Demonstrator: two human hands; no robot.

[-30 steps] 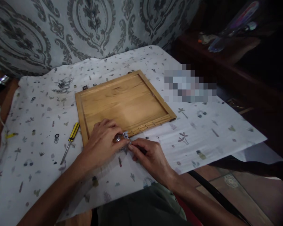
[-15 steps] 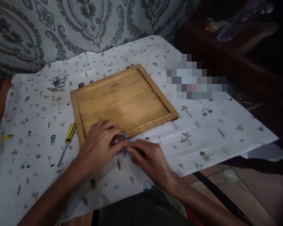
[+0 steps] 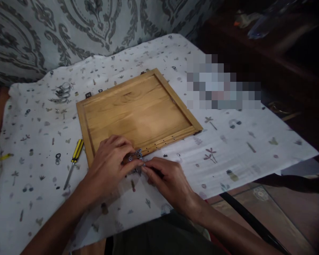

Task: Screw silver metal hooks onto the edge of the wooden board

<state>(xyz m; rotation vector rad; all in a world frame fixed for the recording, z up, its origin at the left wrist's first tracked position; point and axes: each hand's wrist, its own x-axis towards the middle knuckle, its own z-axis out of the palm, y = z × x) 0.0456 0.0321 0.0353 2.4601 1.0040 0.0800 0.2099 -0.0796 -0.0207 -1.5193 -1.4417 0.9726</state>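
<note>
A framed wooden panel (image 3: 133, 109) lies on the cloth, with a row of small dark holes along its near rail. At the left end of that rail, my left hand (image 3: 111, 161) is closed round a small silver metal hook (image 3: 139, 153), holding it at the wood. My right hand (image 3: 166, 179) pinches thumb and forefinger together just beside the hook, near my left thumb tip. Whatever sits between those right fingertips is too small and hidden to make out. A screwdriver (image 3: 76, 152) with a yellow and black handle rests left of the panel.
Several loose silver metal hooks (image 3: 62, 92) lie on the patterned white tablecloth (image 3: 37, 148) at the back left. Dark fittings (image 3: 88, 95) show at the panel's far edge. A blurred-out patch (image 3: 220, 85) covers something at the back right. Patterned fabric (image 3: 95, 24) rises behind the table.
The view has shifted slightly. Both hands stay at the same spot on the panel's near rail, in nearly the same grip.
</note>
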